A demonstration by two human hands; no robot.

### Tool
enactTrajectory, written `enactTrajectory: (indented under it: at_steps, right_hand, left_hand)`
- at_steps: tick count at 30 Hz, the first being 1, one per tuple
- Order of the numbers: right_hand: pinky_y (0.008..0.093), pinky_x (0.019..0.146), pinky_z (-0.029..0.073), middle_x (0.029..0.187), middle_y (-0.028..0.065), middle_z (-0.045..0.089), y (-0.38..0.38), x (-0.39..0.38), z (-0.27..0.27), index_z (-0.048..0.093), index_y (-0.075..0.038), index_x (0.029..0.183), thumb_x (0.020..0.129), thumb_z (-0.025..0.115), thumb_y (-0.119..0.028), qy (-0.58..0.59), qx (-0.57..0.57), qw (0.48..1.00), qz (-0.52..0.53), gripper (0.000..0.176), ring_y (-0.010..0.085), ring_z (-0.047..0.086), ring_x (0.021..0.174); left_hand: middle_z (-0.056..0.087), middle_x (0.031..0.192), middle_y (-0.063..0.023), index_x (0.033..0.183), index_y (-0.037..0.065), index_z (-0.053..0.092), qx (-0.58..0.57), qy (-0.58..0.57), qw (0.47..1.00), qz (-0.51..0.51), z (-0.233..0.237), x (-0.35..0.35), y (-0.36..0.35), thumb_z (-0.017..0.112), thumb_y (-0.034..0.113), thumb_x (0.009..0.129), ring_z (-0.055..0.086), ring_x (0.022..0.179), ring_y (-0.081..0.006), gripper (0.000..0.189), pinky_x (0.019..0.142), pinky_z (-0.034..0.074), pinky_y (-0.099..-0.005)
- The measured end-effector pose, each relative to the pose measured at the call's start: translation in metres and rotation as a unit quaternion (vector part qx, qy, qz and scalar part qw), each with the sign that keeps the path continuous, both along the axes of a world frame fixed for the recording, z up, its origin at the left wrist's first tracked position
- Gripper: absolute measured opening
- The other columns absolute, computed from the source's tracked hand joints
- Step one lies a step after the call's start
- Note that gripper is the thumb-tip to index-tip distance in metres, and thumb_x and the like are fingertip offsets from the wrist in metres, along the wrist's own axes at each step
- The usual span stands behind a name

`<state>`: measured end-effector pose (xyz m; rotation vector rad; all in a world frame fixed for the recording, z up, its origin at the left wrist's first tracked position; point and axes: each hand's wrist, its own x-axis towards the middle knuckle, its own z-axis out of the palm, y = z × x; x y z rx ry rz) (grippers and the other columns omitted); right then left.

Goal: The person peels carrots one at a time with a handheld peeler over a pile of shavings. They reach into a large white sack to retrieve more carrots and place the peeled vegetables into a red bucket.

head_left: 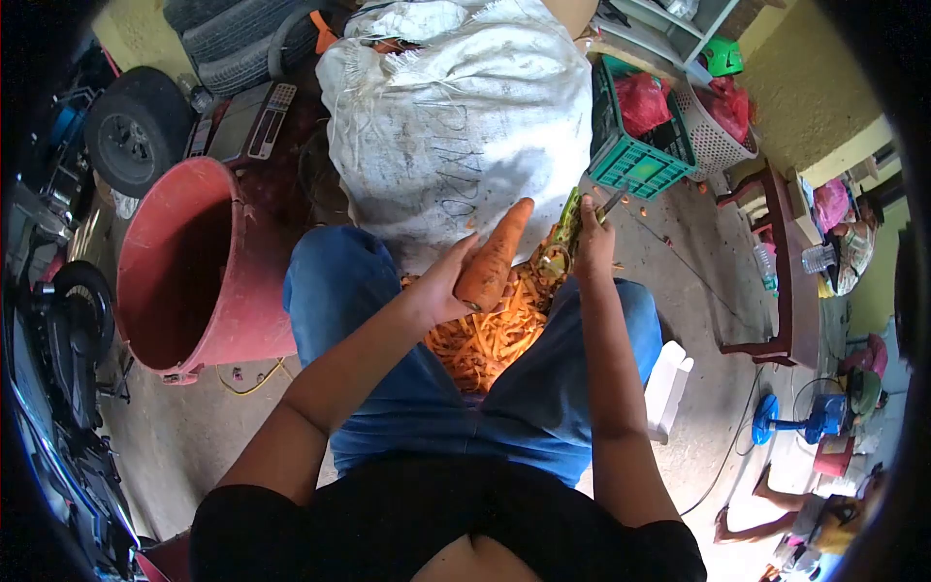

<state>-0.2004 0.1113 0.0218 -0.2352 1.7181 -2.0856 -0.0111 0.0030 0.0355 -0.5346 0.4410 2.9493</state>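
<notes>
Blk shirt nearest, L hand holds carrot (wht sack blocks way ahead).

Item in R hand part-hidden, type unclear; tyres cropped @ top.

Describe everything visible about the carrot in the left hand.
The carrot is large and orange, thick at one end and tapering to a blunt, rounded tip. Brownish marks dot its surface, most of them toward the thick end, which has a dark spot at its centre. The left hand grips the thick half, hiding part of that side. It is held slantwise, tip pointing away from the body and toward the right, above the orange peelings. The right hand does not touch it.
</notes>
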Motion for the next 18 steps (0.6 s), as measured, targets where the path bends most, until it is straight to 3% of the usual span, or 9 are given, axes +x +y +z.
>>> enactTrajectory:
  at_steps: [1, 3, 5, 7, 9, 11, 12, 15, 18]
  right_hand:
    - [0.0259, 0.056, 0.041, 0.075, 0.0066, 0.054, -0.003, 0.008, 0.008, 0.050, 0.003, 0.088, 0.078, 0.054, -0.023, -0.044, -0.076, 0.996, -0.026, 0.029, 0.0140, 0.051, 0.064]
    - [0.0246, 0.052, 0.042, 0.072, 0.0068, 0.053, -0.003, 0.025, 0.028, 0.050, 0.002, 0.083, 0.078, 0.054, -0.020, -0.087, -0.054, 0.994, -0.030, 0.023, 0.0137, 0.051, 0.059]
    - [0.0243, 0.049, 0.041, 0.069, 0.0061, 0.053, -0.009, 0.038, 0.026, 0.050, 0.002, 0.081, 0.078, 0.055, -0.021, -0.045, -0.082, 0.995, -0.039, 0.023, 0.0125, 0.050, 0.054]
    - [0.0233, 0.049, 0.040, 0.065, 0.0052, 0.053, -0.011, 0.045, 0.013, 0.050, 0.002, 0.080, 0.078, 0.054, -0.023, -0.042, -0.058, 0.997, 0.009, 0.025, 0.0110, 0.048, 0.052]
    - [0.0249, 0.049, 0.039, 0.062, 0.0053, 0.053, -0.019, 0.055, 0.003, 0.052, 0.002, 0.078, 0.078, 0.054, -0.023, 0.001, -0.006, 1.000, -0.012, 0.026, 0.0117, 0.048, 0.053]
    - [0.0268, 0.051, 0.039, 0.063, 0.0083, 0.054, -0.024, 0.066, 0.004, 0.053, 0.002, 0.078, 0.078, 0.054, -0.022, 0.143, 0.071, 0.987, -0.011, 0.025, 0.0146, 0.048, 0.053]
    - [0.0287, 0.051, 0.039, 0.061, 0.0132, 0.054, -0.026, 0.068, 0.003, 0.053, 0.003, 0.080, 0.078, 0.054, -0.021, 0.230, 0.110, 0.967, -0.005, 0.024, 0.0184, 0.050, 0.053]
    - [0.0257, 0.053, 0.040, 0.063, 0.0083, 0.054, -0.030, 0.076, 0.010, 0.052, 0.002, 0.080, 0.080, 0.050, -0.017, 0.277, 0.171, 0.945, -0.029, 0.019, 0.0132, 0.050, 0.057]
    - [0.0309, 0.052, 0.040, 0.062, 0.0159, 0.054, -0.033, 0.065, 0.003, 0.053, 0.003, 0.078, 0.078, 0.051, -0.018, 0.276, 0.224, 0.933, -0.048, 0.020, 0.0230, 0.052, 0.055]
  left_hand:
    - [0.052, 0.090, -0.0141, 0.103, 0.003, 0.041, 0.027, -0.013, 0.999, -0.029, -0.003, -0.008, 0.000, 0.029, 0.043, 0.083, 0.053, 0.079, -0.0270, 0.046, 0.063, 0.045, -0.0414]
    - [0.052, 0.086, -0.0128, 0.101, 0.004, 0.042, -0.008, -0.033, 0.999, -0.024, -0.012, -0.021, 0.004, 0.030, 0.042, 0.083, 0.053, 0.075, -0.0239, 0.044, 0.063, 0.045, -0.0401]
    - [0.052, 0.080, -0.0095, 0.099, 0.005, 0.044, -0.034, -0.019, 0.999, 0.022, -0.028, -0.029, 0.007, 0.030, 0.037, 0.085, 0.053, 0.071, -0.0208, 0.038, 0.064, 0.045, -0.0393]
    - [0.051, 0.075, -0.0061, 0.097, 0.006, 0.046, -0.051, -0.094, 0.994, 0.012, -0.018, -0.024, 0.011, 0.029, 0.031, 0.086, 0.052, 0.070, -0.0190, 0.032, 0.068, 0.044, -0.0377]
    - [0.053, 0.080, -0.0053, 0.097, 0.007, 0.046, 0.085, 0.056, 0.995, -0.018, -0.042, -0.021, 0.010, 0.029, 0.030, 0.086, 0.053, 0.075, -0.0201, 0.031, 0.072, 0.043, -0.0376]
    - [0.054, 0.085, -0.0064, 0.097, 0.006, 0.048, 0.072, -0.012, 0.997, 0.006, -0.070, -0.027, 0.013, 0.030, 0.031, 0.085, 0.053, 0.079, -0.0211, 0.032, 0.072, 0.043, -0.0382]
    - [0.055, 0.087, -0.0066, 0.096, 0.006, 0.048, 0.048, -0.039, 0.998, 0.021, -0.058, -0.027, 0.016, 0.031, 0.031, 0.084, 0.053, 0.079, -0.0212, 0.032, 0.072, 0.043, -0.0386]
    - [0.054, 0.090, -0.0079, 0.096, 0.006, 0.049, 0.044, -0.077, 0.995, 0.049, -0.051, -0.027, 0.013, 0.032, 0.031, 0.084, 0.053, 0.080, -0.0216, 0.033, 0.070, 0.043, -0.0392]
    - [0.053, 0.091, -0.0095, 0.100, 0.005, 0.044, 0.054, -0.003, 0.998, -0.022, -0.052, -0.029, 0.003, 0.024, 0.030, 0.087, 0.053, 0.082, -0.0206, 0.034, 0.071, 0.043, -0.0348]
